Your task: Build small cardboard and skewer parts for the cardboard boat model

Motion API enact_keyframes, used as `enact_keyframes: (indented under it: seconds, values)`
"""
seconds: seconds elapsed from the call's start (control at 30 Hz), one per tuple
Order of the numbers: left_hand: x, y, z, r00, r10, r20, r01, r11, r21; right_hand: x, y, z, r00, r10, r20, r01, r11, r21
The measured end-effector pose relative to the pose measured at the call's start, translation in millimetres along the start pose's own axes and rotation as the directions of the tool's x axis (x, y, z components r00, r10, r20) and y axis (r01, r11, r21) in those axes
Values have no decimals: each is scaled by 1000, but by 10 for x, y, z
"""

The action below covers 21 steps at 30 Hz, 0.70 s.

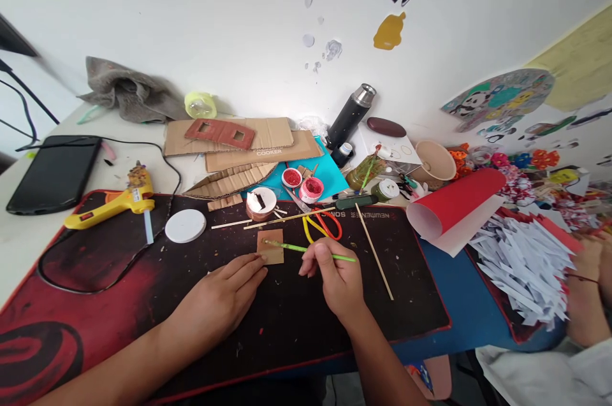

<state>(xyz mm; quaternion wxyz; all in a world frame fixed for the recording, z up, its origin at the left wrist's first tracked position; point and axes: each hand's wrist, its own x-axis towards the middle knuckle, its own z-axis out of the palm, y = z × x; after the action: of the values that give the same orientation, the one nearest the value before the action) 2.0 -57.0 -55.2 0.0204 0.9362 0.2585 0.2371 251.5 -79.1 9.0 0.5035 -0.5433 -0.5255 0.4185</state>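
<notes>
Between the thumb and fingers of my right hand (337,272) is a thin green paintbrush (306,248). Its bristle end rests on a small square of cardboard (275,254), whose upper part looks more reddish brown than the lower. My left hand (227,291) lies palm down, fingers together, with the fingertips pressing on the left edge of that square. Just beyond stand an open jar of brown paint (261,203) and two small tubs of red paint (312,188). Scissors with yellow and red handles (329,225) lie close to the brush.
A yellow glue gun (119,199) with its cord and a white lid (185,225) lie left on the dark mat (306,336). Cardboard pieces (239,145) and a black thermos (351,116) are behind. A wooden stick (374,252), red paper roll (459,202), paper strips (526,266) and another person's arm (586,291) are right.
</notes>
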Motion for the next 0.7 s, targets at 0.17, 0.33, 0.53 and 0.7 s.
enact_keyframes:
  seconds: [0.17, 0.33, 0.53, 0.7]
  values:
    - [10, -1, -8, 1000, 7, -4, -6, 1000, 29, 3, 36, -8, 999, 7, 36, -7, 1000, -23]
    - [2, 4, -10, 1000, 4, 11, -4, 1000, 12, -53, 64, -191, 995, 47, -83, -47, 999, 4]
    - [-30, 8, 8, 1000, -5, -5, 5, 1000, 15, -94, 45, -117, 999, 35, -24, -34, 999, 30]
    - [-18, 8, -9, 999, 36, 7, -37, 996, 78, -57, 29, -10, 999, 12, 35, -12, 1000, 14]
